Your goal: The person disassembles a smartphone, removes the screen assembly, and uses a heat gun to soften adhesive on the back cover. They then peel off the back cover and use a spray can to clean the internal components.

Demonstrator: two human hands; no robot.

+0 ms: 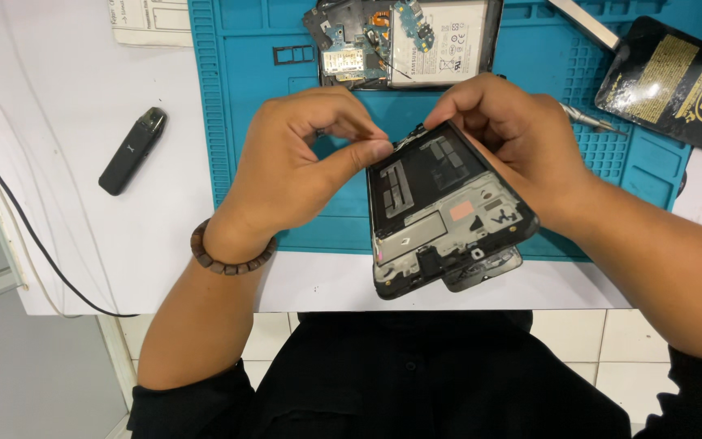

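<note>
A black phone frame [440, 207] with its inner side up is held tilted above the near edge of a blue repair mat [241, 122]. My right hand [513, 134] grips its far right edge. My left hand [302, 167] pinches something small at the frame's top left corner; what it pinches is hidden by the fingertips. A beaded bracelet [229, 256] circles my left wrist. A second dark part [485, 268] shows beneath the frame's lower end.
An opened phone with battery and circuit boards [412, 41] lies at the mat's far side. A small dark oblong device [132, 150] and a black cable [18, 219] lie on the white table at left. A glossy black and gold package [676, 81], a metal tool [591, 120] sit right.
</note>
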